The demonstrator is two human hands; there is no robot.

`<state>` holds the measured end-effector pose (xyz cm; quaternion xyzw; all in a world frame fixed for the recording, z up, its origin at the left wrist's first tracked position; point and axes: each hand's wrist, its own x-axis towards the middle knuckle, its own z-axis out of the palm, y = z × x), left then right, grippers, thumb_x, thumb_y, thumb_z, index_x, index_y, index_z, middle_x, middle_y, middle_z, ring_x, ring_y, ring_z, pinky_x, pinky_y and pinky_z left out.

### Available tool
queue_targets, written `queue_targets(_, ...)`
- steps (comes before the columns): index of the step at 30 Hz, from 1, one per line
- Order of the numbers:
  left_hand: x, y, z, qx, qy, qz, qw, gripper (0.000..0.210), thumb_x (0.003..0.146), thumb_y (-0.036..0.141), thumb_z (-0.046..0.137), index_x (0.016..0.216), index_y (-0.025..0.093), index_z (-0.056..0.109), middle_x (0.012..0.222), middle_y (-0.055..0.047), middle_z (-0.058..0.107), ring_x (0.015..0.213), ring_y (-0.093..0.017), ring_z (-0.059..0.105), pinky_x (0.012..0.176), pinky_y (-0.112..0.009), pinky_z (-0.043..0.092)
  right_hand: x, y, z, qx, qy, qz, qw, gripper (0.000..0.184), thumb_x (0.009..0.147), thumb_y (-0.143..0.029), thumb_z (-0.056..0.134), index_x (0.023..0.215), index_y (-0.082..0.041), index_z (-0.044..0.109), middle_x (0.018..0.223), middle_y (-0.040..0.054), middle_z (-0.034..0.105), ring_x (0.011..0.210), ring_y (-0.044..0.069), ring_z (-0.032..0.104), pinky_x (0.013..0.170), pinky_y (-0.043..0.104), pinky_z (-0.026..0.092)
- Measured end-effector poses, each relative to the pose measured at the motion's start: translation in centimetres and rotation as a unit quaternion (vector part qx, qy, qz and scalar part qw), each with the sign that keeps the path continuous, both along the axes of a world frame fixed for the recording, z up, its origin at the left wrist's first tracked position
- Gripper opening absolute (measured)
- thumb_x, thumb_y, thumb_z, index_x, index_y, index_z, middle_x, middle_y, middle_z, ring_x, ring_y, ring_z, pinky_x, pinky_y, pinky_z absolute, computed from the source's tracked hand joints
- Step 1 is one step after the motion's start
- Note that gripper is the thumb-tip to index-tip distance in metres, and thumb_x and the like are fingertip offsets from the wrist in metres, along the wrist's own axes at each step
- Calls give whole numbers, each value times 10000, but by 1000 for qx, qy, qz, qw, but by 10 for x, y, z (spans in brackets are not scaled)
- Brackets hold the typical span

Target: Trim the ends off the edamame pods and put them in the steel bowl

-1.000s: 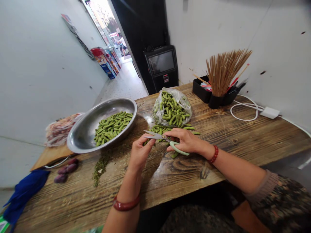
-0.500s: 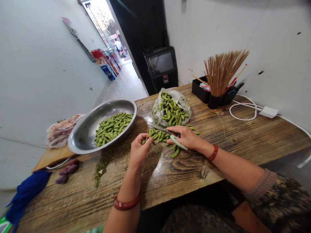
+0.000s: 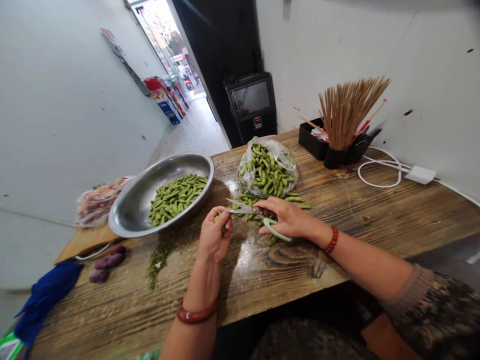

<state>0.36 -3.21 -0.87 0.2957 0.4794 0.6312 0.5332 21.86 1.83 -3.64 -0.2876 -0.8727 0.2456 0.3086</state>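
My left hand [image 3: 213, 235] pinches a green edamame pod [image 3: 223, 229], mostly hidden by the fingers. In my right hand [image 3: 287, 217] are scissors [image 3: 274, 230] with pale green handles; their blades are apart and reach to the left fingertips. Loose edamame pods [image 3: 245, 201] lie on the wooden table behind and under the scissors. Beyond them sits a clear plastic bag [image 3: 292, 162] full of pods. To the left, a wide steel basin [image 3: 129, 212] holds a heap of edamame pods [image 3: 176, 197].
Small green trimmings [image 3: 157, 262] lie left of my left forearm, near several purple fruits [image 3: 108, 262] and a blue cloth [image 3: 48, 300]. A packed plastic bag [image 3: 99, 200] rests beside the basin. At the back right stand bamboo skewers [image 3: 347, 112] in a black holder and a white cable [image 3: 378, 182].
The scissors have opened and their blades now meet the left fingertips. My left hand has turned slightly with the pod. The whole view has shifted a little.
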Motion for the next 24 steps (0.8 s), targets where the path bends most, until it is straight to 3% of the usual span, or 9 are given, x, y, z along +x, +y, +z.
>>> queue_targets(6, 4, -1, -1, 2, -2, -13, 1000, 312, 602, 220, 815, 757, 158, 552, 551, 66, 496, 419, -31, 365, 338, -123, 210, 0, 1, 0, 1, -10, -9, 1000, 652, 719, -471, 750, 1270, -192, 538, 984, 60, 593, 823, 178, 567, 732, 294, 470)
queue_targets(16, 9, -4, 0, -11, 51, -67, 996, 278, 672, 295, 783, 767, 144, 570, 679, 0, 613, 425, -19, 365, 366, -132, 202, -1, 3, -6, -2, 34, -5, 999, 576, 735, -442, 746, 1210, -154, 592, 888, 49, 595, 735, 151, 559, 681, 271, 459)
queue_targets(24, 7, -7, -2, 0, 118, -109, 987, 243, 726, 304, 744, 888, 146, 657, 571, 51, 474, 459, -32, 351, 435, -153, 249, 2, 6, -2, -25, 33, -10, 999, 532, 729, -429, 756, 1182, -178, 634, 844, 33, 618, 694, 133, 561, 651, 245, 445)
